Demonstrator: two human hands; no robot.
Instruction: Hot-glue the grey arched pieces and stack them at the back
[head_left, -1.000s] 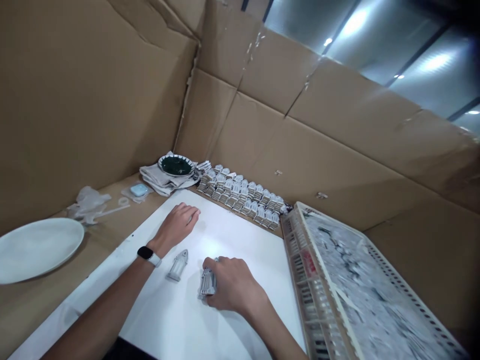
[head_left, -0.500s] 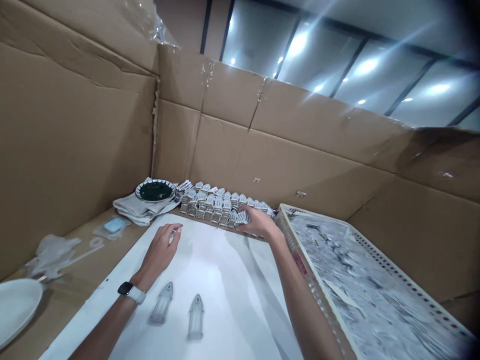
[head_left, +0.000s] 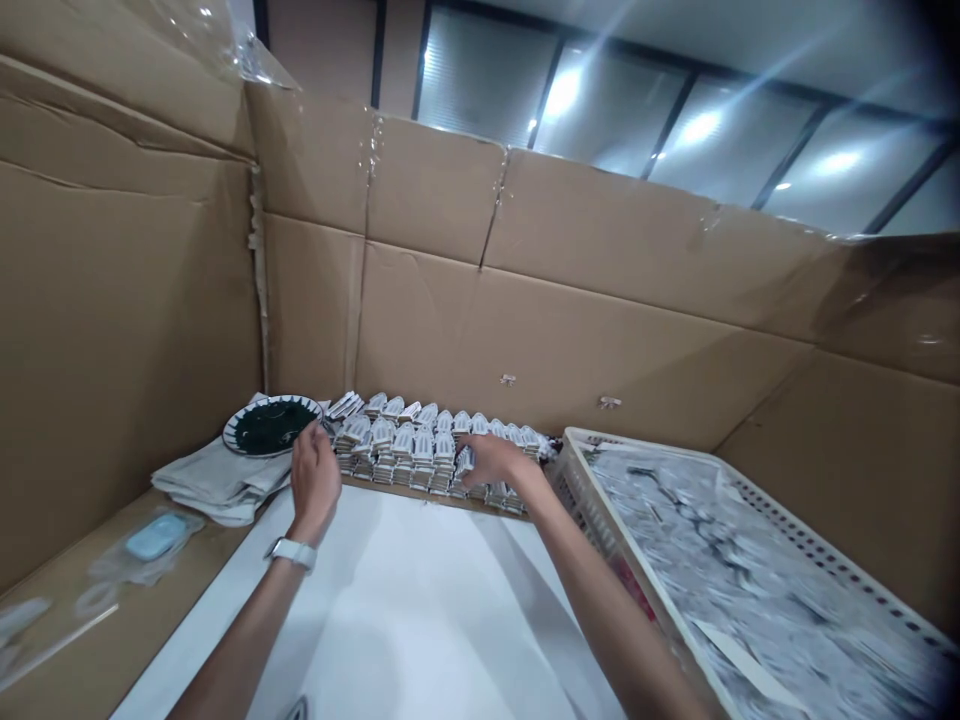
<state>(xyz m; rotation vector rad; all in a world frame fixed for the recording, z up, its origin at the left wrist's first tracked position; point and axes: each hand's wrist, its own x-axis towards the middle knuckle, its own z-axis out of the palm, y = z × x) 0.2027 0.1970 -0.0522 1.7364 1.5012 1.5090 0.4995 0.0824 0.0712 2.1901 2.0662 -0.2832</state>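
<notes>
Rows of stacked small arch-shaped pieces (head_left: 424, 445) line the back of the white board (head_left: 405, 600). My right hand (head_left: 491, 462) is at the right part of these stacks, thumb and fingers curved round one stack. Beside the plate of dark green material (head_left: 271, 425), at the left, is my left hand (head_left: 315, 480), raised with its fingers bent. Its palm side is hidden, so whether it holds anything does not show. One grey pointed piece (head_left: 298, 710) is cut off by the bottom edge of the view.
Folded cloths (head_left: 217, 485) lie under the plate. A light blue case (head_left: 157, 537) in clear plastic sits at the left. A white crate (head_left: 600, 510) filled with clear bags stands at the right. Cardboard walls (head_left: 585, 350) enclose the back and sides.
My left hand has moved forward, from above the board to beside the plate. My right hand stays at the stacks. The view has shifted, leaving the two pointed pieces mostly out of frame.
</notes>
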